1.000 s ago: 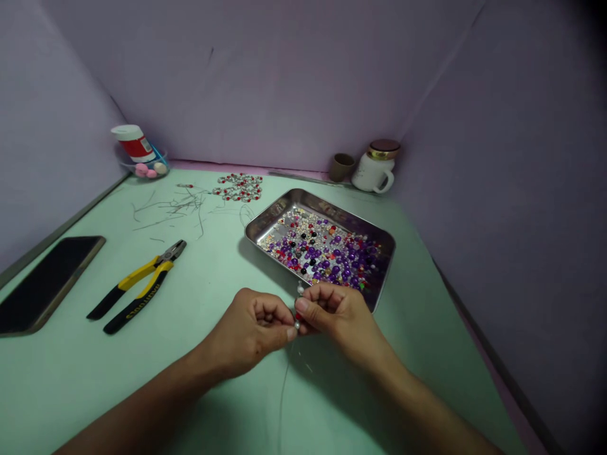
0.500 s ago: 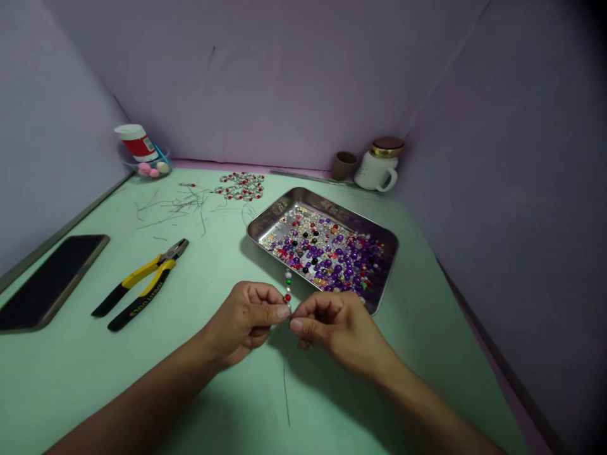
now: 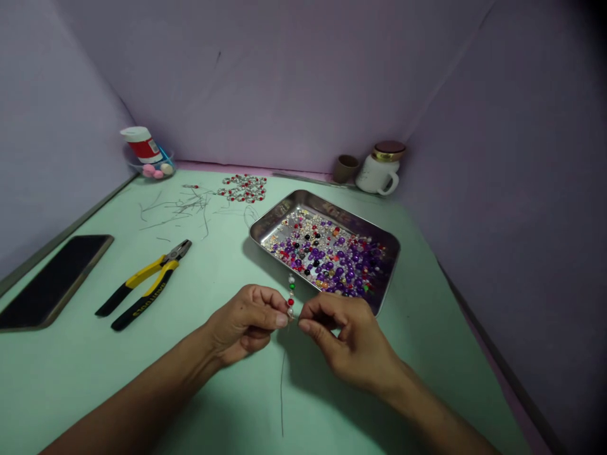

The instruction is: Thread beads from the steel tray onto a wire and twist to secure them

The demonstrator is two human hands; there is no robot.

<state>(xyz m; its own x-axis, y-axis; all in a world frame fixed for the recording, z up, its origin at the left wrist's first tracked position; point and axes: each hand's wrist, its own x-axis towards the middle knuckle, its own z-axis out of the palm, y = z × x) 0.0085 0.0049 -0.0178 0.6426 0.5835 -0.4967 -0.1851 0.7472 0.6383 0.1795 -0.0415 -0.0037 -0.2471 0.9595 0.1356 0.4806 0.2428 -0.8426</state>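
Note:
Between finger and thumb my left hand pinches a short string of beads, with white, green and red beads standing up above the fingertips. A thin wire hangs below it toward me. Just to the right, my right hand is closed in a pinch on a wire end beside the lowest bead; the fingertips of the two hands are slightly apart. Right behind the hands lies a metal tray of loose beads, many purple, others red, black, gold and clear.
Yellow-black pliers and a dark phone-like slab lie at left. Farther back are cut wires, a red-beaded chain and a clear bowl holding a red-white container. A brown cup and white mug stand back right.
My right hand has drawn slightly to the right, away from my left fingertips, opening a small gap. The lowest white bead now shows. The whole view has shifted a little.

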